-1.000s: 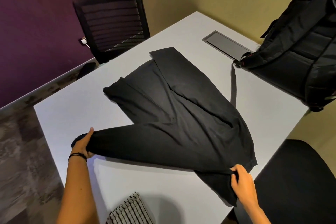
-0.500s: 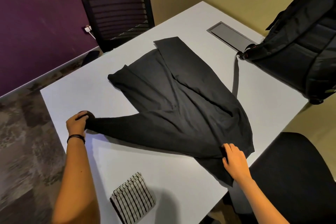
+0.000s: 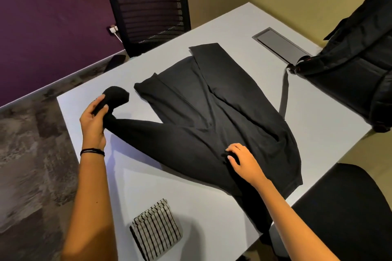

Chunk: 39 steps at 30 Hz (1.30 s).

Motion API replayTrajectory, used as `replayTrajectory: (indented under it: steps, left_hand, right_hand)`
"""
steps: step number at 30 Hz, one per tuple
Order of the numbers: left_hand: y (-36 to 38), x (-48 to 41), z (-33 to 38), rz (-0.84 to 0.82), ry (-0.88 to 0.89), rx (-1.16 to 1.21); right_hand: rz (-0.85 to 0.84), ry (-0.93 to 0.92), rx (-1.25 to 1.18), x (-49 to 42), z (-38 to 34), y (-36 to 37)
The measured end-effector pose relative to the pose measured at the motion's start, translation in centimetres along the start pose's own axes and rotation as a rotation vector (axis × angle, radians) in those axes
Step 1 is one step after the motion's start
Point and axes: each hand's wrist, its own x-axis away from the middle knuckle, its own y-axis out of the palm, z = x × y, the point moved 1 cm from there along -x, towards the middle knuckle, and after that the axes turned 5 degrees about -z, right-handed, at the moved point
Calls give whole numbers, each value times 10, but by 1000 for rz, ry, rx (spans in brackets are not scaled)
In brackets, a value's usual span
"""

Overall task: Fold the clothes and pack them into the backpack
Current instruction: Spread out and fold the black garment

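Left hand (image 3: 93, 125) clamped on black shirt (image 3: 212, 112) sleeve end | right hand (image 3: 241, 161) pinching its shoulder fabric

The black fabric backpack (image 3: 358, 74) is cut off by the right edge. The lower end of the black long-sleeved garment (image 3: 212, 116) drops past the near edge of the white table (image 3: 318, 133), hidden behind the right forearm (image 3: 297, 224). The sleeve cuff partly hides the fingers of the left hand (image 3: 93, 125). The grey carpet (image 3: 25, 154) at left is blurred.
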Motion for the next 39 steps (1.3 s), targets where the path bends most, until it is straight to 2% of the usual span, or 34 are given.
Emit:
replayTrajectory:
  steps: [4,10,12,14,16,18,20,24,27,29,33,34,36,39]
  left_hand:
    - [18,7,18,-37,86,61]
    - [31,5,41,-80,156,129]
    - [35,0,48,-111,177,132]
    - [39,-6,53,-111,199,132]
    - [42,-14,53,-103,223,127]
    - [48,-25,50,-116,240,122]
    - [55,-39,42,-148,245,110]
    - [77,-71,20,-215,244,75]
    - [93,-96,-7,-246,169,39]
    - [103,-108,-33,-298,59,-48]
    - [108,-109,-92,-339,-320,-311]
    - [108,-104,-104,-368,-352,-358]
    - [110,-89,-119,-402,-331,-383]
    - [118,-55,-133,-366,-266,-380]
  right_hand:
    - [-47,44,-138,-63,-20,3]
    - [-375,92,-197,-122,-33,24]
    - [-422,129,-155,-127,-28,31]
    - [-338,143,-119,-130,-22,31]
    - [-171,134,-131,-128,-16,22]
    - [-14,139,-253,-124,-10,7]
    - [53,150,-368,-121,-2,-7]
    - [27,192,-432,-120,17,-27]
    - [25,228,-417,-123,30,-33]
    - [44,254,-417,-126,37,-35]
    - [69,303,-429,-128,50,-35]
    - [75,312,-430,-127,53,-35]
    - [89,312,-423,-121,56,-36]
    - [114,312,-409,-107,55,-36]
